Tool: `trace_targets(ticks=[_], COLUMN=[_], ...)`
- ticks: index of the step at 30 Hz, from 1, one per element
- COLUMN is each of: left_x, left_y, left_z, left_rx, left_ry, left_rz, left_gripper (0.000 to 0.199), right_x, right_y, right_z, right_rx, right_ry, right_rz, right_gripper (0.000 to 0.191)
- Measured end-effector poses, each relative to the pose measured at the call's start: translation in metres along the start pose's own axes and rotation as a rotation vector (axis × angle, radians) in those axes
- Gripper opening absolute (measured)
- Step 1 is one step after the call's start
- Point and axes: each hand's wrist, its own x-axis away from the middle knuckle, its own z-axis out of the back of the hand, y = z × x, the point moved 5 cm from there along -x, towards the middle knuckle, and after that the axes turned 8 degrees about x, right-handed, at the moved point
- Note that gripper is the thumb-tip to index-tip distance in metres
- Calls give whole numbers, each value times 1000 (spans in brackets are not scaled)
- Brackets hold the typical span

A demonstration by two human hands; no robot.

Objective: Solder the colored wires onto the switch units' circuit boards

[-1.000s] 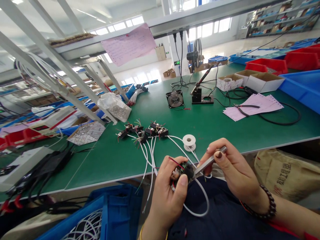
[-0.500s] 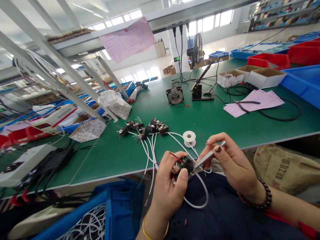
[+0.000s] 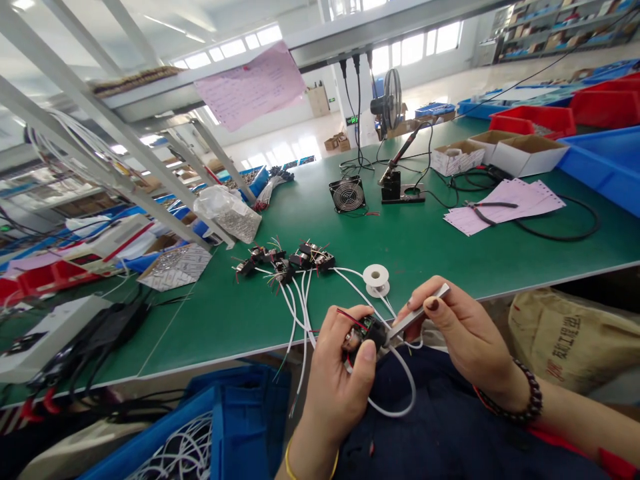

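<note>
Near the table's front edge, my left hand (image 3: 343,373) is closed around a small black part (image 3: 374,333) with red and white wires. My right hand (image 3: 457,333) pinches a flat metal tool (image 3: 420,312), whose lower end touches the black part's right side. A white cable (image 3: 413,393) loops down from the part over the dark clothing. Behind my hands a white spool (image 3: 376,279) stands on the green table (image 3: 425,250). Several black parts with wires (image 3: 283,267) lie left of the spool, their white cables hanging over the edge.
Farther back are a square fan (image 3: 347,195), a soldering iron in its stand (image 3: 400,187), and pliers (image 3: 493,207) on pink sheets (image 3: 470,220). Blue bin (image 3: 250,413) with white cables is below left. A metal frame (image 3: 150,160) rises at left; cardboard boxes (image 3: 525,157) stand right.
The view has shifted slightly. Both hands keep hold of the black part and the metal tool, in nearly the same pose, with the tool still against the part.
</note>
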Motion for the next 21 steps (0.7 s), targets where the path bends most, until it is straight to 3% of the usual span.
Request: trace_targets(ticks=[13,21], left_x=[-1,-1], left_y=[1,0], left_z=[-2,-3], left_rx=[13,20], left_ry=[8,-21], left_rz=[38,-38], left_gripper=[44,35], right_x=[-1,1], right_y=[-4,-2], right_z=[0,2], right_rx=[-113,-59], right_ry=[11,7], right_rz=[-1,-3], right_gripper=[27,28])
